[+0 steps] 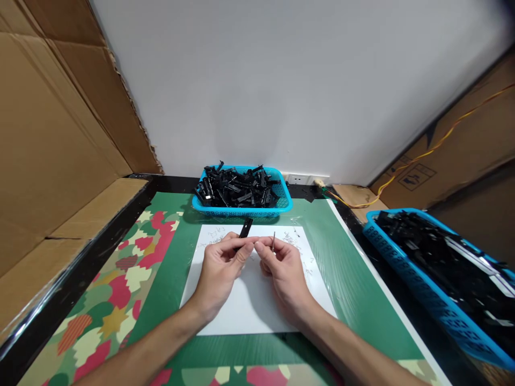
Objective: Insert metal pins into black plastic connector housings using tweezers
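My left hand [225, 260] is closed around a narrow black plastic part [246, 227], whose flat end sticks up past the fingers. Close beside it, my right hand [281, 262] is closed in a pinch, its fingertips meeting those of the left. A thin dark metal pin-like piece [274, 241] stands up between the right fingers; its lower end is hidden. Both hands are above a white sheet [257, 311], on which small dark bits [290, 238] and loose scraps are scattered near the far corners.
A blue basket [241, 212] heaped with black plastic parts stands behind the sheet, against the wall. Another blue basket [434, 300] of black parts is at the right. Cardboard [60, 134] walls the left side. Yellow wires [386, 185] run from a socket [298, 179].
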A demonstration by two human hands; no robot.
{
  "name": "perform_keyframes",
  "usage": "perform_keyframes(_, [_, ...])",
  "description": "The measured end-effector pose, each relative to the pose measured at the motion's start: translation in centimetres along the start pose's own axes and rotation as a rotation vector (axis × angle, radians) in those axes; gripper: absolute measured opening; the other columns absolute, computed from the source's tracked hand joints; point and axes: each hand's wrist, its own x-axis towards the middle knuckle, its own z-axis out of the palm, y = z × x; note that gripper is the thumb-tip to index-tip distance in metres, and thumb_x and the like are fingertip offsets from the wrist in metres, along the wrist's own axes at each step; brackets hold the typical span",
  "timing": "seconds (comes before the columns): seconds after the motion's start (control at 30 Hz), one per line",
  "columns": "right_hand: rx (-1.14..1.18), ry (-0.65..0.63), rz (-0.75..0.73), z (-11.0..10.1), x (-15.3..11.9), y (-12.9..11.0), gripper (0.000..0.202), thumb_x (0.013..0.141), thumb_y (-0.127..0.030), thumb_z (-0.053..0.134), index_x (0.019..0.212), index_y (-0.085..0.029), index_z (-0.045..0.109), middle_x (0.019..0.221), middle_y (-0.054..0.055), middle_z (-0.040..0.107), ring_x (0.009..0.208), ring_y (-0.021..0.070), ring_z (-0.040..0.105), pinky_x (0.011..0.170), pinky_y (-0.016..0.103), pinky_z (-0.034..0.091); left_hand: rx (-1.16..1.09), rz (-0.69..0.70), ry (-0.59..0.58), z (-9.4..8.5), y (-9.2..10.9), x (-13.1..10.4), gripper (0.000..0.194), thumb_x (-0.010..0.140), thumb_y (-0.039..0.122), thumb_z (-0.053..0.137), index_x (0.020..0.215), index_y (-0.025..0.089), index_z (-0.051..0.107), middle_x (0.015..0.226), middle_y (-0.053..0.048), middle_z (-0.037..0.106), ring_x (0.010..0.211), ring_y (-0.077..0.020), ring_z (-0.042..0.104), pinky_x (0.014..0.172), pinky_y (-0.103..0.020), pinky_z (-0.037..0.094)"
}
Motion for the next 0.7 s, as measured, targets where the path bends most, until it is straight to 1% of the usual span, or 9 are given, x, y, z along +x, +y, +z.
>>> perform_keyframes(0.1, [-0.134, 0.033, -0.089, -0.4, 0.0, -0.1, 0.029, 0.09, -0.047, 0.081, 0.088, -0.018, 0.078, 0.068, -0.001, 0.056, 0.059, 0.0117, 0.036, 0.055, 0.028, 0.028, 0.163, 0.13, 0.044, 0.0, 0.5, -0.1, 0.022, 0.089, 0.042, 0.083, 0.103, 0.026, 0.088, 0.081, -0.001, 0.056, 0.071, -0.0122, 0.053, 0.058, -0.024, 0.043])
perform_keyframes(0.17, [-0.193, 0.035, -0.132, -0.6, 0.0, -0.5, 0.027, 0.091, -0.046, 0.08, 0.086, -0.019, 0.078, 0.074, 0.001, 0.063, 0.06, 0.0125, 0.039, 0.057, 0.029, 0.031, 0.243, 0.18, 0.089, -0.1, 0.8, -0.1, 0.018, 0.089, 0.04, 0.084, 0.099, 0.025, 0.088, 0.079, -0.001, 0.058, 0.073, -0.0134, 0.054, 0.06, -0.025, 0.043])
perform_keyframes(0.23, [-0.232, 0.038, -0.157, -0.5, -0.2, -1.0, 0.025, 0.091, -0.044, 0.08, 0.085, -0.02, 0.079, 0.077, 0.002, 0.066, 0.061, 0.0131, 0.041, 0.058, 0.03, 0.032, 0.282, 0.193, 0.108, -0.2, 0.9, -0.1, 0.017, 0.089, 0.04, 0.084, 0.095, 0.024, 0.087, 0.078, -0.001, 0.059, 0.071, -0.0133, 0.053, 0.059, -0.025, 0.042])
perform_keyframes(0.4, [-0.366, 0.068, -0.247, -0.3, -0.6, -1.7, 0.022, 0.094, -0.041, 0.077, 0.085, -0.021, 0.08, 0.069, 0.001, 0.06, 0.062, 0.0147, 0.041, 0.058, 0.031, 0.033, 0.301, 0.204, 0.114, -0.5, 0.8, 0.0, 0.019, 0.09, 0.042, 0.082, 0.091, 0.023, 0.085, 0.079, -0.001, 0.06, 0.07, -0.0131, 0.053, 0.059, -0.026, 0.04])
perform_keyframes(0.53, [-0.449, 0.064, -0.337, -0.3, -0.7, -1.7, 0.016, 0.096, -0.036, 0.075, 0.091, -0.022, 0.082, 0.069, -0.002, 0.054, 0.062, 0.0145, 0.042, 0.059, 0.031, 0.033, 0.263, 0.207, 0.137, -0.6, 0.4, 0.1, 0.022, 0.091, 0.042, 0.081, 0.092, 0.021, 0.084, 0.081, -0.002, 0.061, 0.074, -0.0139, 0.054, 0.063, -0.026, 0.04])
perform_keyframes(0.6, [-0.451, 0.05, -0.352, -0.2, -0.7, -1.6, 0.016, 0.097, -0.035, 0.073, 0.094, -0.022, 0.082, 0.069, -0.002, 0.05, 0.063, 0.014, 0.043, 0.06, 0.03, 0.033, 0.234, 0.183, 0.127, -0.7, 0.4, 0.2, 0.024, 0.091, 0.043, 0.081, 0.093, 0.02, 0.084, 0.082, -0.002, 0.062, 0.076, -0.0145, 0.054, 0.065, -0.027, 0.041])
perform_keyframes(0.7, [-0.443, 0.039, -0.364, -0.2, -0.7, -1.6, 0.017, 0.097, -0.035, 0.073, 0.092, -0.02, 0.08, 0.068, -0.003, 0.046, 0.064, 0.0137, 0.042, 0.06, 0.03, 0.033, 0.186, 0.133, 0.08, -0.5, 0.5, 0.3, 0.026, 0.092, 0.044, 0.08, 0.093, 0.019, 0.082, 0.088, -0.004, 0.066, 0.082, -0.016, 0.058, 0.069, -0.026, 0.043])
